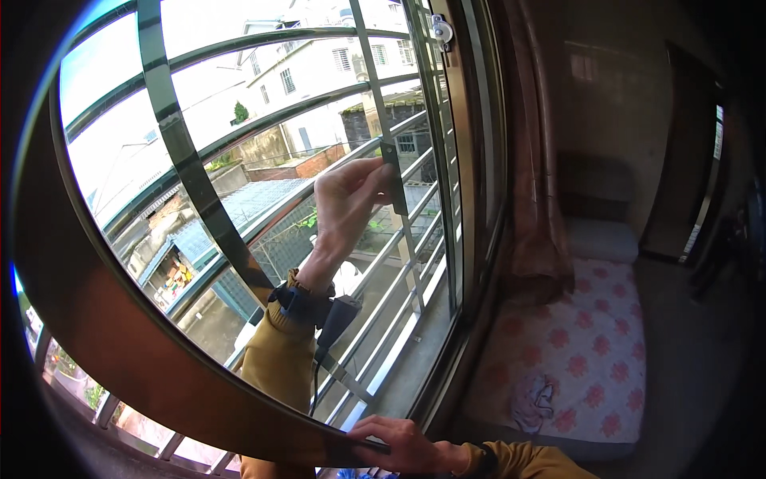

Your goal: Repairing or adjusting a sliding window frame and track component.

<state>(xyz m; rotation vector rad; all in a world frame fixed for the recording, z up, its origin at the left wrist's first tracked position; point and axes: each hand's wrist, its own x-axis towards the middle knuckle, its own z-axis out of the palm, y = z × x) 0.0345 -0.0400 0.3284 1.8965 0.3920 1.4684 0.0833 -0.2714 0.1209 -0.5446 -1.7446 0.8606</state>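
Note:
My left hand (348, 199) is raised in front of the window bars, with its arm passing behind the brown window frame (199, 371). Between thumb and fingers it pinches a narrow dark flat strip (394, 180) with a small hole near its top. The strip stands nearly upright against the bars; whether it is fixed there I cannot tell. On that wrist sits a dark strap with a black device (339, 315) and a cable. Low in the picture, my right hand (405, 445) grips the lower end of the brown frame, its fingers curled over the edge.
Metal security bars (263, 120) cross the opening, with roofs and buildings beyond. A white roller (441, 32) is on the upright frame. To the right hang a brown curtain (533, 176) and a bed (574, 351) with a floral cover and bunched cloth (536, 401).

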